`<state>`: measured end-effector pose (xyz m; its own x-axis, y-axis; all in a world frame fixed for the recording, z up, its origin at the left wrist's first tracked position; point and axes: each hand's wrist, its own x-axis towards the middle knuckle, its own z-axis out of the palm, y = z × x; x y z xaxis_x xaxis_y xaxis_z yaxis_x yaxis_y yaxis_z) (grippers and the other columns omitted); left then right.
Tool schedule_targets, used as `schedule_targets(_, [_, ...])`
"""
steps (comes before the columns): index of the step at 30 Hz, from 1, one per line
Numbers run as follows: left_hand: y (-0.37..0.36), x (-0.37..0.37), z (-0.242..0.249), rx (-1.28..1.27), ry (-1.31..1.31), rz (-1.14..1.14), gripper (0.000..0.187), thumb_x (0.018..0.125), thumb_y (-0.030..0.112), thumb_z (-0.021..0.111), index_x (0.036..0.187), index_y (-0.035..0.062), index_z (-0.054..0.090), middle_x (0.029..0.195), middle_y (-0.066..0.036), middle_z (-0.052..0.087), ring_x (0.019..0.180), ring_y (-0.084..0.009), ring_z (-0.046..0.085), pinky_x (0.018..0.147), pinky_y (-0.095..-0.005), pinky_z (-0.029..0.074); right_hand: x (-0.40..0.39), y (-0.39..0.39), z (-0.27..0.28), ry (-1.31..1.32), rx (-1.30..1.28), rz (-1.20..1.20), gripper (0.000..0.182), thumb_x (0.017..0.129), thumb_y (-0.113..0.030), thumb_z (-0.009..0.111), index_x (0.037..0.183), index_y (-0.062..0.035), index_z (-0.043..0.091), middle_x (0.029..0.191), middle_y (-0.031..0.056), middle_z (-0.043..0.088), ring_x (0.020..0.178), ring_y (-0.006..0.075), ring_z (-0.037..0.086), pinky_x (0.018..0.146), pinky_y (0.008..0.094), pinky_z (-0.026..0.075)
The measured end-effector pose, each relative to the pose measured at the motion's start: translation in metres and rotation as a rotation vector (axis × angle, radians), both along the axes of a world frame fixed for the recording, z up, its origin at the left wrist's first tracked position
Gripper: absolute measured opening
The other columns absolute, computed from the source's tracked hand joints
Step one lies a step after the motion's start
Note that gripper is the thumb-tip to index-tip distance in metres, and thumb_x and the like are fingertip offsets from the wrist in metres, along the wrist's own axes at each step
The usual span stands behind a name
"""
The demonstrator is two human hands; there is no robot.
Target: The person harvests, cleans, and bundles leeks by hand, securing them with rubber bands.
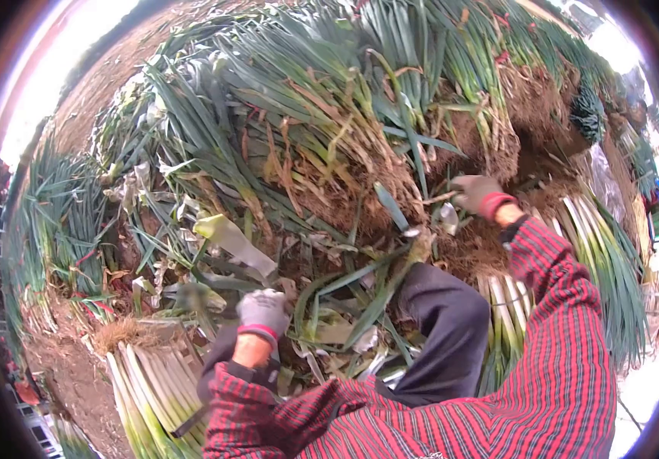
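Note:
My left hand (263,312), in a grey glove with a red cuff, is curled closed above the peeled leaves at my left knee. Whatever its fingers hold, if anything, is hidden. Farther right and forward, my right hand (476,193) reaches to the root end of the pile, its gloved fingers closed at a pale green onion stalk (441,198). Long green onions (344,145) with brown, soil-covered roots lie heaped in front of me. A broad pale leaf piece (236,243) rests on the litter beyond my left hand.
Cleaned green onions with white stems lie in a bundle at the left (157,390), and more white-stemmed onions (585,229) lie at the right. Loose leaves (344,333) cover the ground between my legs. Tied onions (54,222) stand at far left. Bare soil (61,359) shows there.

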<state>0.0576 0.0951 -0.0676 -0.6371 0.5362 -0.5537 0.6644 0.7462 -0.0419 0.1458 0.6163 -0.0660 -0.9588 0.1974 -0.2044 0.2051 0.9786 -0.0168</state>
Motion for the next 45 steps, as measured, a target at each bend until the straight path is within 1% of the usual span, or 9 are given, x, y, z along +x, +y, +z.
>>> schedule_targets(3, [-0.004, 0.004, -0.024, 0.283, 0.064, -0.006, 0.034, 0.079, 0.022, 0.061, 0.113, 0.0196, 0.065, 0.107, -0.007, 0.066, 0.102, -0.0292, 0.065, 0.089, -0.0416, 0.048, -0.101, -0.090, 0.005, -0.075, -0.098, 0.139, 0.039, 0.084, -0.038, 0.063, 0.114, -0.0124, 0.064, 0.108, 0.0120, 0.066, 0.100, 0.0326, 0.064, 0.087, 0.0437, 0.051])
schedule_targets(8, [-0.006, -0.007, -0.024, -0.241, -0.332, -0.063, 0.028, 0.090, 0.034, 0.054, 0.105, 0.0154, 0.068, 0.110, -0.009, 0.069, 0.105, -0.0260, 0.064, 0.091, -0.0414, 0.045, -0.237, -0.136, -0.043, 0.127, -0.070, 0.090, 0.043, 0.087, -0.040, 0.061, 0.120, -0.0121, 0.062, 0.113, 0.0138, 0.065, 0.103, 0.0318, 0.063, 0.090, 0.0419, 0.050])
schedule_targets(13, [-0.028, -0.038, -0.024, 0.426, 0.015, 0.019, 0.029, 0.082, 0.035, 0.062, 0.100, 0.0126, 0.062, 0.095, -0.008, 0.067, 0.093, -0.0283, 0.064, 0.089, -0.0449, 0.045, -0.316, -0.138, -0.090, -0.056, 0.047, -0.326, 0.050, 0.089, -0.037, 0.058, 0.132, -0.0108, 0.055, 0.125, 0.0170, 0.062, 0.117, 0.0336, 0.059, 0.097, 0.0425, 0.047])
schedule_targets(18, [-0.031, -0.060, 0.006, 0.512, 0.078, 0.209, 0.032, 0.082, 0.030, 0.064, 0.108, 0.0114, 0.064, 0.100, -0.008, 0.067, 0.095, -0.0284, 0.064, 0.088, -0.0420, 0.047, -0.301, -0.188, -0.018, -0.085, -0.128, -0.118, 0.051, 0.083, -0.032, 0.068, 0.124, -0.0040, 0.058, 0.113, 0.0208, 0.066, 0.103, 0.0333, 0.065, 0.088, 0.0407, 0.051])
schedule_targets(21, [-0.031, -0.060, 0.005, 0.803, 0.243, 0.283, 0.018, 0.080, 0.025, 0.066, 0.090, 0.0114, 0.061, 0.086, -0.008, 0.065, 0.083, -0.0293, 0.064, 0.079, -0.0420, 0.049, -0.279, -0.168, -0.082, -0.135, -1.080, -0.177, 0.048, 0.077, -0.032, 0.080, 0.109, -0.0004, 0.063, 0.086, 0.0059, 0.069, 0.075, 0.0143, 0.062, 0.067, 0.0304, 0.050])
schedule_targets(26, [-0.026, -0.056, 0.032, 1.022, 0.185, 0.510, 0.030, 0.086, 0.025, 0.064, 0.111, 0.0088, 0.064, 0.101, -0.014, 0.068, 0.092, -0.0323, 0.065, 0.083, -0.0414, 0.050, -0.184, -0.242, -0.020, -0.217, -1.507, -0.203, 0.042, 0.084, -0.019, 0.076, 0.116, 0.0026, 0.060, 0.095, 0.0003, 0.064, 0.078, 0.0092, 0.057, 0.067, 0.0237, 0.047])
schedule_targets(31, [-0.036, -0.052, 0.031, 1.554, -0.253, 0.930, 0.036, 0.091, 0.021, 0.065, 0.119, -0.0004, 0.060, 0.102, -0.006, 0.068, 0.094, -0.0132, 0.063, 0.083, -0.0272, 0.049, -0.108, -0.314, 0.023, -0.097, -1.519, -0.260, 0.047, 0.080, -0.009, 0.076, 0.122, 0.0015, 0.057, 0.095, 0.0011, 0.064, 0.081, 0.0080, 0.058, 0.071, 0.0251, 0.050])
schedule_targets(41, [-0.069, -0.057, -0.007, 2.139, -1.373, 1.133, 0.025, 0.096, 0.013, 0.057, 0.119, 0.0042, 0.056, 0.110, -0.005, 0.064, 0.096, -0.0199, 0.065, 0.082, -0.0351, 0.056, -0.036, -0.375, 0.105, -0.249, -0.676, 0.247, 0.061, 0.078, -0.039, 0.080, 0.126, -0.0089, 0.058, 0.101, 0.0079, 0.068, 0.091, 0.0153, 0.063, 0.082, 0.0314, 0.051])
schedule_targets(45, [-0.079, -0.043, 0.042, 2.180, -1.267, 1.017, 0.026, 0.098, 0.020, 0.056, 0.118, 0.0037, 0.058, 0.109, -0.006, 0.065, 0.099, -0.0192, 0.064, 0.089, -0.0331, 0.053, -0.080, -0.379, 0.106, -0.056, -1.214, 0.072, 0.059, 0.081, -0.028, 0.080, 0.128, -0.0041, 0.054, 0.109, 0.0085, 0.066, 0.096, 0.0134, 0.062, 0.084, 0.0278, 0.051])
